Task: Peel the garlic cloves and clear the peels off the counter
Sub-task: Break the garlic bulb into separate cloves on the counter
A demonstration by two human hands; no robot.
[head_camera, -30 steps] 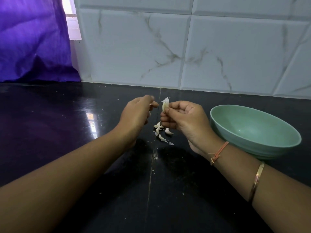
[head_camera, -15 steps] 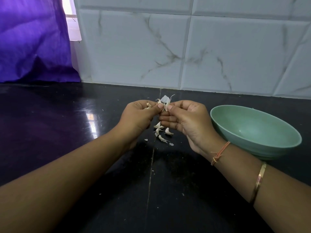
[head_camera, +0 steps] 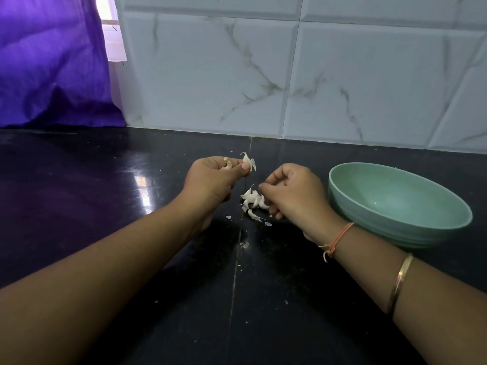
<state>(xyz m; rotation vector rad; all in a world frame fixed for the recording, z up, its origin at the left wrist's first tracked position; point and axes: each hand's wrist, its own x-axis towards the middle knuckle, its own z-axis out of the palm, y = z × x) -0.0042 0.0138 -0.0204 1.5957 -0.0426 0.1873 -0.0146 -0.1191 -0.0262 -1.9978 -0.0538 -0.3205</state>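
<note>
Mid-peel: left hand (head_camera: 210, 180) pinches a half-skinned garlic clove (head_camera: 247, 164) above the counter (head_camera: 105, 219), right hand (head_camera: 293, 196) curled at the peel pile (head_camera: 253, 200), grip unclear; bowl (head_camera: 369, 233) looks empty, peels uncleared

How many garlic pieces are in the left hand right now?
2: a yellowish piece tucked in the left hand, a papery piece pinched at its thumb tip. More may be hidden.
</note>
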